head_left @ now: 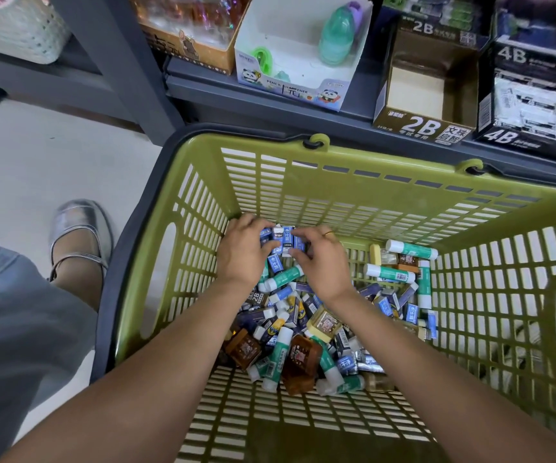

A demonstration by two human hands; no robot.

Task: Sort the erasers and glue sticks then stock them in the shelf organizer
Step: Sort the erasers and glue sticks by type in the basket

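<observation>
Between my two hands, at the far left corner of the green basket (363, 182), sits a small bunch of blue-and-white erasers (283, 240). My left hand (245, 250) curls round the bunch from the left, thumb pressed on its near side, and my right hand (320, 259) pinches the same bunch from the right with curled fingers; a gold ring shows on one finger. So each grip is closed on the erasers, holding them together just above the basket floor.

Below my wrists lies the loose heap: more erasers in blue and dark wrappers, white-and-green glue sticks (389, 273) and some brown and yellow packets (245, 349), all jumbled. To the right of my right hand a few glue sticks lie against the basket's far wall, with one more (411, 249) a little beyond them.

Beyond my hands, past the basket rim, a dark shelf (270, 108) carries open display boxes: a white pencil sharpener box (290, 85), a dark box marked 2B (423, 128) and one marked 4B (534, 95).

Left of my left arm, my grey trouser leg and a silver shoe (79, 232) rest on the pale floor
</observation>
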